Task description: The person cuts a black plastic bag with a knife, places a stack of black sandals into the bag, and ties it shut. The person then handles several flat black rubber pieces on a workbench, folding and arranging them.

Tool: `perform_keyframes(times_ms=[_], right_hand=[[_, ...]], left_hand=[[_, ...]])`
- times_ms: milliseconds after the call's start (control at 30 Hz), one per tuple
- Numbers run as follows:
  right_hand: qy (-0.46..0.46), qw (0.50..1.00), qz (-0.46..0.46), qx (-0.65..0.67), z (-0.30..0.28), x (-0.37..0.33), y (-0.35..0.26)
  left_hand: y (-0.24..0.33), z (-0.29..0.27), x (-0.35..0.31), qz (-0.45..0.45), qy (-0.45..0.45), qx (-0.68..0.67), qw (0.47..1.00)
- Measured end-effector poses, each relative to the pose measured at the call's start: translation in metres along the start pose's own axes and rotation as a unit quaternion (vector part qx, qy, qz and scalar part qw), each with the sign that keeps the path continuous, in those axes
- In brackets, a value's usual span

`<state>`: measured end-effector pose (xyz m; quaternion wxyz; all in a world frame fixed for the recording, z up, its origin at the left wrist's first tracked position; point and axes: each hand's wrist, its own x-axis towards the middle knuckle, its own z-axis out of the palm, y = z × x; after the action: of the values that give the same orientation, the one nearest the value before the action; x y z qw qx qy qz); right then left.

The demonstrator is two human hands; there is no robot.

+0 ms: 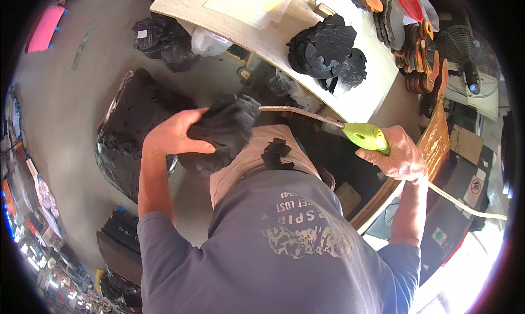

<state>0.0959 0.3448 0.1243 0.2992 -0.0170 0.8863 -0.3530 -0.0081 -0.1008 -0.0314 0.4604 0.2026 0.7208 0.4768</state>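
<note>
My left hand is closed around a dark, ridged stack of black rubber-like pieces, thumb on the near side. My right hand grips the green handle of a soldering iron. Its long, bent metal rod reaches left, the tip at the upper right edge of the black pieces; whether it touches them I cannot tell. A pale cord runs from the handle to the right. Small black scraps lie on my lap. On the table beyond is a pile of jagged-edged black pieces.
A pale table with paper sheets stands ahead. Left of me is a large black plastic-lined container. A black bag sits by the table. Stacked brown and orange pieces and a fan are at far right.
</note>
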Motion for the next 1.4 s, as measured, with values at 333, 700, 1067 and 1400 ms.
perform_keyframes(times_ms=[333,700,1067,1400], right_hand=[[-0.071,0.994,-0.006,-0.077,0.007,0.005,0.001],[0.033,0.999,0.034,0.016,0.019,-0.010,0.004],[0.051,0.991,0.069,0.104,0.052,-0.015,0.002],[0.132,0.991,0.031,0.023,0.073,-0.009,-0.012]], left_hand=[[0.044,0.039,0.019,0.021,-0.134,0.147,0.980],[-0.040,0.022,0.008,0.102,0.034,-0.328,0.938],[-0.021,0.049,0.078,0.287,0.172,-0.675,0.657],[0.040,0.031,0.110,0.314,0.240,-0.734,0.552]])
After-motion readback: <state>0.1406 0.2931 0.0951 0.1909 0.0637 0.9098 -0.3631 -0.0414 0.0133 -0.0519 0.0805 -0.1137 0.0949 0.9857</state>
